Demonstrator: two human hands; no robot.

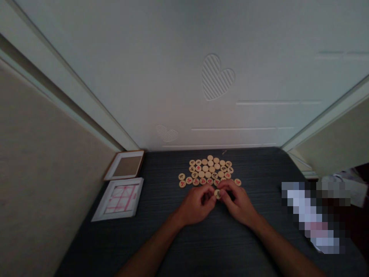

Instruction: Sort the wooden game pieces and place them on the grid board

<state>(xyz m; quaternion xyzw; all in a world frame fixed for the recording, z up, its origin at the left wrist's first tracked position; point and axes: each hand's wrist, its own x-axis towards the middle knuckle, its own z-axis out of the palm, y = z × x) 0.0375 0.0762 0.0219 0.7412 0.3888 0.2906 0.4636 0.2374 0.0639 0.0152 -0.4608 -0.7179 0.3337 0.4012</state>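
Between my two hands is a round wooden Chinese chess piece (217, 194) with a dark character on its face. My left hand (198, 204) pinches it from the left, fingers curled. From the right, my right hand (238, 202) grips the same piece with thumb and fingers. Just beyond my fingers lie several more chess pieces (211, 169) in a loose cluster, some showing red or black characters, others blank side up. A red-marked piece (237, 182) rests beside my right knuckles. My fingers partly cover the nearest row.
On the left of the dark table (161, 246) sit a shallow box (138, 169) and a white tray (138, 198) holding a sheet with red lines. A pixelated item (311, 219) lies at the right edge. A white panel with hearts (217, 77) rises behind the table.
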